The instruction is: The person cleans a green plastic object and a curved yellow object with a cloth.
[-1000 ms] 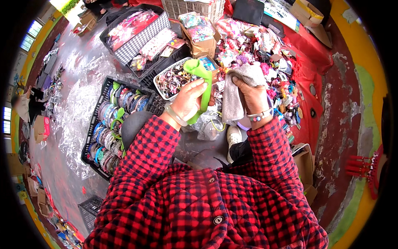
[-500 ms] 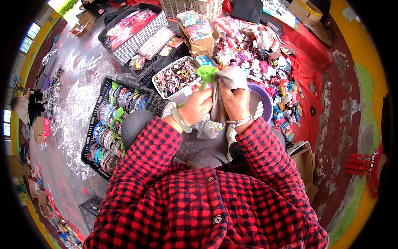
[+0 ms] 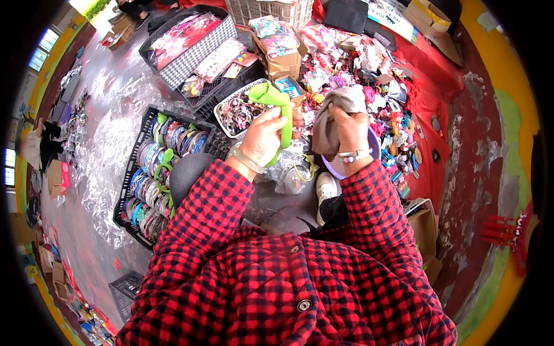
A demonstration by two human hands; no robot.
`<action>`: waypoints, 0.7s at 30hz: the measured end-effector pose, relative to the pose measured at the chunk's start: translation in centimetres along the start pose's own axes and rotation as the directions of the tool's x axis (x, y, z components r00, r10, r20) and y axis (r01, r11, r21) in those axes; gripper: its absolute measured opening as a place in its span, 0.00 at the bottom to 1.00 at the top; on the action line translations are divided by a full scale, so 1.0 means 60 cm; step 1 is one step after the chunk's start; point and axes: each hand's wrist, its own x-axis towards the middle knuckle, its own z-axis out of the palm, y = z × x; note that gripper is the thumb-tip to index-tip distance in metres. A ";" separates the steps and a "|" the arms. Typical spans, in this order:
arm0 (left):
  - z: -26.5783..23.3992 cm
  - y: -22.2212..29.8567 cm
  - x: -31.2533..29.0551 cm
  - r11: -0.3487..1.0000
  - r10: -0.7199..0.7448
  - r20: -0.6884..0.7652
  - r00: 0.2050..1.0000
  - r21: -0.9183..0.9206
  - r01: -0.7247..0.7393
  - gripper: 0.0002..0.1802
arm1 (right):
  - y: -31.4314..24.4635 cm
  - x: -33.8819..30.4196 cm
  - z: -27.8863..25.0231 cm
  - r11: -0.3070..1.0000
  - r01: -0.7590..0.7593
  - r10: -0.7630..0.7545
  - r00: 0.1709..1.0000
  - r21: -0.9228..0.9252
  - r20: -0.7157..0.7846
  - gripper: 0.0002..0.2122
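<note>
My left hand [image 3: 264, 138] is closed on a bright green headband [image 3: 285, 124], its wide floppy part curling over at the top. On the right, my right hand [image 3: 353, 131] grips a crumpled grey-brown cloth [image 3: 326, 135], which sticks up above the fingers and hangs down beside them. The two hands are apart, and the cloth does not touch the headband. Behind my right hand and the cloth is a purple basin [image 3: 375, 147], mostly hidden. Below the hands lies clear plastic wrap [image 3: 288, 180] with a thin yellow-green band [image 3: 310, 167] on it.
To the left stands a black crate [image 3: 128, 193] of several rows of hairbands. Ahead are a white basket [image 3: 228, 126] of hair ties, a cardboard box [image 3: 284, 64] and a patterned bin [image 3: 199, 52]. Hair accessories [image 3: 369, 75] are heaped on red cloth [image 3: 435, 75] at right.
My hands have moved apart. The left has drawn the green headband left, away from the cloth; the right has shifted right with the cloth. More of the headband shows now.
</note>
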 end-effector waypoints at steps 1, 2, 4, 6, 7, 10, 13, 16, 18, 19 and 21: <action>0.003 0.000 0.001 0.999 -0.007 0.005 1.000 -0.034 0.007 0.18 | -0.010 -0.009 0.009 0.993 0.117 -0.118 0.993 0.032 0.011 0.08; 0.003 -0.002 0.003 0.997 -0.009 0.011 1.000 -0.077 0.010 0.18 | -0.011 -0.015 0.018 0.987 0.160 -0.161 0.987 0.019 0.028 0.06; 0.007 -0.008 0.006 0.987 -0.012 0.020 1.000 -0.162 0.015 0.19 | -0.030 -0.036 0.041 0.955 0.296 -0.297 0.951 0.026 0.087 0.07; 0.011 -0.022 0.013 0.976 0.015 -0.027 1.000 -0.218 -0.020 0.19 | -0.034 -0.047 0.052 0.869 0.462 -0.417 0.876 -0.178 0.241 0.10; 0.019 -0.027 0.019 0.974 0.057 -0.023 0.998 -0.219 -0.061 0.19 | -0.036 -0.052 0.056 0.794 0.550 -0.471 0.826 -0.258 0.311 0.11; -0.007 -0.039 0.021 0.985 0.167 -0.079 0.983 0.067 -0.162 0.18 | -0.041 -0.068 0.063 0.730 0.619 -0.474 0.764 -0.290 0.437 0.12; -0.025 -0.037 0.022 0.971 0.223 -0.156 0.962 0.120 -0.206 0.16 | -0.044 -0.069 0.067 0.672 0.708 -0.535 0.666 -0.216 0.520 0.13; 0.015 -0.011 0.010 0.941 0.097 -0.186 0.978 -0.304 -0.151 0.15 | -0.034 -0.075 0.067 0.638 0.738 -0.547 0.634 -0.219 0.546 0.14; 0.003 -0.009 0.008 0.956 0.085 -0.248 0.965 -0.254 -0.149 0.14 | -0.024 -0.078 0.072 0.727 0.671 -0.502 0.667 -0.149 0.550 0.13; -0.003 -0.009 0.014 0.967 0.081 -0.285 0.955 -0.212 -0.145 0.14 | -0.004 -0.076 0.077 0.784 0.614 -0.479 0.692 -0.091 0.540 0.13; -0.021 -0.008 0.019 0.947 0.088 -0.348 0.933 -0.260 -0.186 0.16 | -0.005 -0.084 0.068 0.762 0.621 -0.392 0.667 -0.182 0.633 0.12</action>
